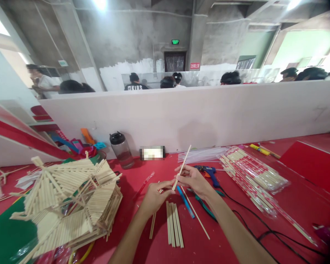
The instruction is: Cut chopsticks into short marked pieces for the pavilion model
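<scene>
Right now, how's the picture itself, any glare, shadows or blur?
In the head view, a ceiling light burns out to white; a soft shadow falls on the white partition; both right-hand corners go dark; the raised wooden stick looks fairly sharp.

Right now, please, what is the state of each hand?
Left hand: closed on a thin pale wooden stick.
Right hand: closed on the same stick, higher up.

Held stick [185, 158]: pale bare wood, matt, smooth. Loose sticks [175, 225]: same wood. Stick model [57, 183]: matt wood, ridged surface. Packets [261, 172]: clear plastic, glossy, crinkled. Bottle [122, 152]: see-through plastic, shiny. Tabletop [159, 253]: red, smooth. Partition [236, 110]: smooth, matt. Back wall [132, 36]: rough grey concrete, matt.
</scene>
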The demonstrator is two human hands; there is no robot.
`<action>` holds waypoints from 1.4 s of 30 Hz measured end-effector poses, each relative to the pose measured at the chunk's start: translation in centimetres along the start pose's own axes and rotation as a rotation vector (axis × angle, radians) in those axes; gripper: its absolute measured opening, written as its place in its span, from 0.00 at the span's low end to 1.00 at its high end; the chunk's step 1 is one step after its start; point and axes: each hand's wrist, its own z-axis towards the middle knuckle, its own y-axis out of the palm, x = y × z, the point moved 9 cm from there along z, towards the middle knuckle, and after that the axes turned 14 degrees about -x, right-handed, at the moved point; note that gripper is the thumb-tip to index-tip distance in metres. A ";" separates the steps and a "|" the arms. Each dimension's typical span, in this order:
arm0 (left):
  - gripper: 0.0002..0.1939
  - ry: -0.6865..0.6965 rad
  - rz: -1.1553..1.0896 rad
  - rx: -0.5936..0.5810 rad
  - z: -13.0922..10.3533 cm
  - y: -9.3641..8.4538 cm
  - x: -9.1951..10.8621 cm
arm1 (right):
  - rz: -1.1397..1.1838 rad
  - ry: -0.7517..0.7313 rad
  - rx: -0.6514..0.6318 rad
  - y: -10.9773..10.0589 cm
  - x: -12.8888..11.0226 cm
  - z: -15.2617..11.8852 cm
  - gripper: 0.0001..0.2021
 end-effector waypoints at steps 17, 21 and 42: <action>0.13 -0.026 -0.165 -0.049 0.5 1.1 0.6 | -0.175 -0.035 -0.013 -0.3 -0.5 0.1 0.18; 0.12 -0.088 -0.249 -0.009 0.8 1.0 -0.9 | -0.233 -0.020 -0.025 0.5 -0.6 0.2 0.19; 0.18 -0.201 -0.392 -0.049 0.7 1.9 -2.3 | -0.322 -0.061 -0.030 0.3 -0.2 0.6 0.14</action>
